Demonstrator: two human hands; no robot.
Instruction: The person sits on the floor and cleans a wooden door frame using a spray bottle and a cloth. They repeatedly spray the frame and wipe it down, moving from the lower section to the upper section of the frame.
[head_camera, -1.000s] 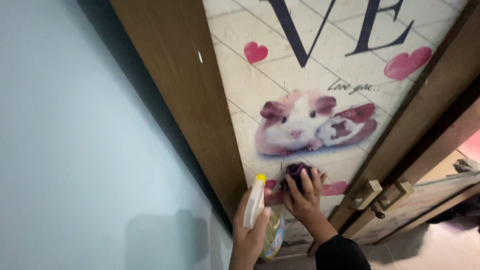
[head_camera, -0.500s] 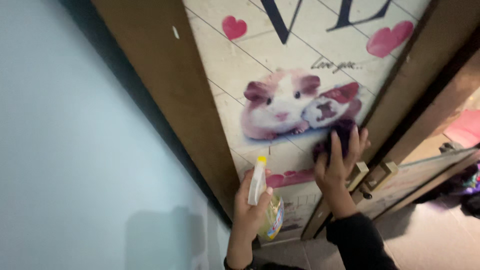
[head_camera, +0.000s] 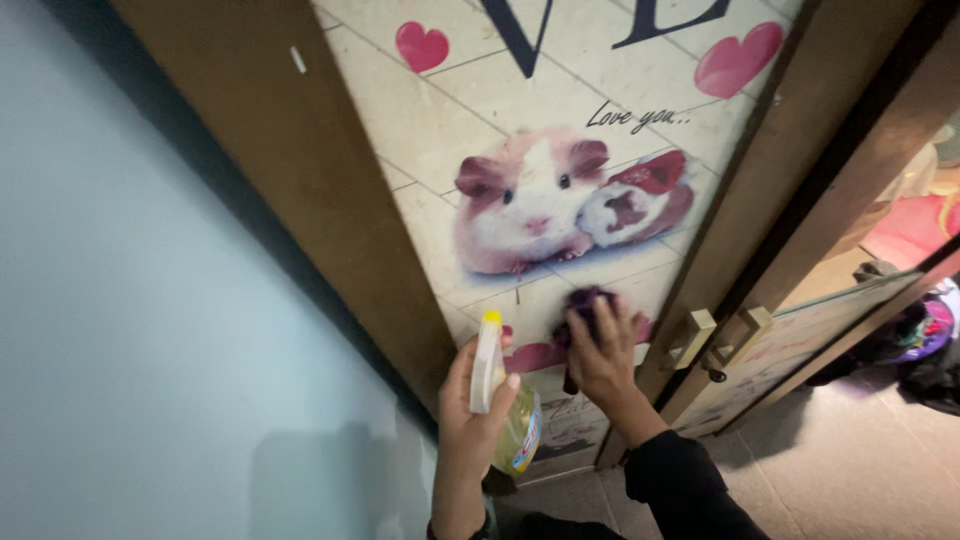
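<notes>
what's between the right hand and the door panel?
In the head view, a dark purple cloth lies between them: the right hand presses it flat against the pictured door panel. The left hand holds a spray bottle beside it.

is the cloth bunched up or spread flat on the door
Bunched up: the dark purple cloth is a wad under the right hand, pressed on the picture door panel.

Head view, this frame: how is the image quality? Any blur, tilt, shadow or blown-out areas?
Head view: strongly tilted; dim, soft indoor light; picture panel readable, slightly soft; right hand with purple cloth and left hand with spray bottle mildly blurred; faint shadow low on pale wall; brighter room at right edge.
</notes>
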